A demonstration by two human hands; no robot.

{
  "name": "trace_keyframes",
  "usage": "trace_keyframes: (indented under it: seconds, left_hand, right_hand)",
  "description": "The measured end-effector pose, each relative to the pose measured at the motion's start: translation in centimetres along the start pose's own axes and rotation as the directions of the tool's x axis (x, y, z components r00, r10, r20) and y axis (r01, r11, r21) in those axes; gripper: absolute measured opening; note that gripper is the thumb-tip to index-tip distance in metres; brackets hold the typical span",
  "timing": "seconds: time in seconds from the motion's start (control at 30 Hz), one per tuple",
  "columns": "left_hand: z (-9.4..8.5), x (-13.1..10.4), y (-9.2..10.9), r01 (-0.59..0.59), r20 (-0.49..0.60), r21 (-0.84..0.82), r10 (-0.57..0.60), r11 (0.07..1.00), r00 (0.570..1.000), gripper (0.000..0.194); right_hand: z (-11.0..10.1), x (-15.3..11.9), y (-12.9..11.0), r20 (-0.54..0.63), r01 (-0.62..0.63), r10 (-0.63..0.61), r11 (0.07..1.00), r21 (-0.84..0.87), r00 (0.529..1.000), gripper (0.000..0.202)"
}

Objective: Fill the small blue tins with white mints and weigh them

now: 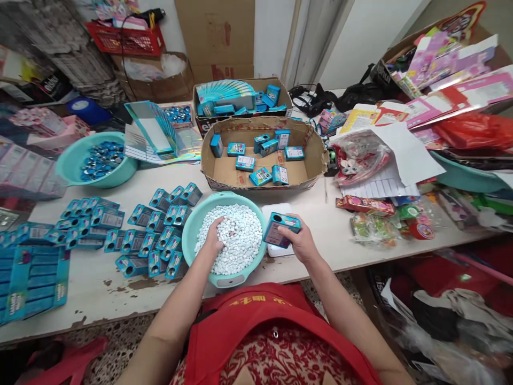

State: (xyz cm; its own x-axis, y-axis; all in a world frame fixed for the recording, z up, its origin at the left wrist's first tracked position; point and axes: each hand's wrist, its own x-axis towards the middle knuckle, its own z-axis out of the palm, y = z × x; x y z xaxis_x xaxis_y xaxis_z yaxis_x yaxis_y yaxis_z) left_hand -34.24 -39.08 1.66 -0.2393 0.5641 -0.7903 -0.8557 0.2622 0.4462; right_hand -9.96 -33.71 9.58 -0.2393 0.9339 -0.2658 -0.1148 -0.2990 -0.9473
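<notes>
A turquoise basin (190, 240) full of small white pieces (236, 256) stands at the table's front edge. My left hand (215, 238) is down in the white pieces, its fingers curled and partly buried among them. To the right of the basin, my right hand (298, 238) holds a small blue box (277, 238) with a dark round hole in its top, tilted beside the rim. Under that box lies a white flat object (280, 250). Many similar blue boxes (149, 243) with round holes stand in rows left of the basin.
Behind the basin, an open cardboard box (264, 184) holds several blue boxes. Another turquoise basin (66, 166) with shiny blue caps is at the left, near folded card sheets (154, 131). Wrapped packets (372, 227) and papers (417, 155) crowd the right.
</notes>
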Motion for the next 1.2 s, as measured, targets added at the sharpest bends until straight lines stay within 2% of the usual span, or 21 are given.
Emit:
trace_keyframes:
  seconds: [0.07, 0.17, 0.23, 0.37, 0.47, 0.53, 0.6, 0.67, 0.77, 0.83, 0.9, 1.1, 1.2]
  left_hand:
    - [-0.2, -0.5, 0.4, 0.034, 0.063, -0.152, -0.025, 0.988, 0.998, 0.013]
    - [-0.1, -1.1, 0.6, 0.021, 0.148, -0.202, 0.009, 0.979, 0.989, 0.018]
    - [0.4, -1.3, 0.5, 0.019, 0.147, -0.194, 0.01, 0.981, 0.989, 0.019]
    - [1.9, -2.1, 0.9, -0.013, 0.056, -0.18, 0.024, 0.984, 0.998, 0.012]
    - [3.0, -3.8, 2.3, -0.062, 0.131, -0.179, 0.087, 0.982, 0.988, 0.015]
    - [3.8, -5.3, 3.2, -0.121, 0.208, -0.188, 0.16, 0.975, 0.965, 0.017]
    - [4.7, -6.4, 3.7, -0.219, 0.241, -0.195, 0.263, 0.956, 0.934, 0.02]
    - [5.4, -6.8, 3.7, -0.341, 0.209, -0.176, 0.374, 0.923, 0.904, 0.023]
    - [5.8, -6.8, 3.3, -0.482, 0.141, -0.127, 0.497, 0.867, 0.856, 0.029]
    - [5.7, -6.6, 3.2, -0.528, 0.128, -0.113, 0.539, 0.842, 0.833, 0.031]
    - [5.7, -6.5, 3.3, -0.542, 0.123, -0.091, 0.549, 0.836, 0.827, 0.033]
    - [5.9, -6.6, 3.8, -0.536, 0.168, -0.024, 0.532, 0.844, 0.83, 0.033]
    - [5.9, -6.4, 3.8, -0.522, 0.154, 0.005, 0.515, 0.853, 0.843, 0.032]
  right_hand:
    - [1.8, -0.5, 0.5, 0.034, -0.016, 0.017, 0.999, -0.029, 0.999, 0.047]
    - [3.5, -1.1, 1.3, 0.063, -0.004, 0.009, 0.996, -0.09, 0.998, 0.044]
    - [4.1, -1.3, 1.6, 0.082, 0.038, -0.026, 0.987, -0.155, 0.996, 0.042]
    - [4.9, -1.3, 1.6, 0.084, 0.125, -0.102, 0.931, -0.342, 0.991, 0.042]
    - [5.8, -1.2, 1.8, 0.118, 0.196, -0.158, 0.854, -0.482, 0.98, 0.039]
    - [6.7, -1.1, 2.1, 0.164, 0.28, -0.227, 0.786, -0.551, 0.96, 0.034]
    - [7.9, -0.9, 2.5, 0.231, 0.365, -0.283, 0.709, -0.604, 0.931, 0.026]
    - [9.0, -0.6, 2.7, 0.285, 0.409, -0.294, 0.635, -0.655, 0.912, 0.022]
    - [10.2, -0.3, 2.7, 0.293, 0.403, -0.278, 0.56, -0.724, 0.915, 0.023]
    - [10.5, -0.1, 2.6, 0.278, 0.388, -0.278, 0.537, -0.749, 0.92, 0.026]
    - [10.7, 0.0, 2.5, 0.274, 0.388, -0.284, 0.522, -0.76, 0.919, 0.027]
    - [10.7, 0.2, 2.5, 0.295, 0.399, -0.276, 0.504, -0.766, 0.915, 0.029]
    - [10.7, 0.3, 2.3, 0.288, 0.387, -0.265, 0.518, -0.762, 0.921, 0.03]
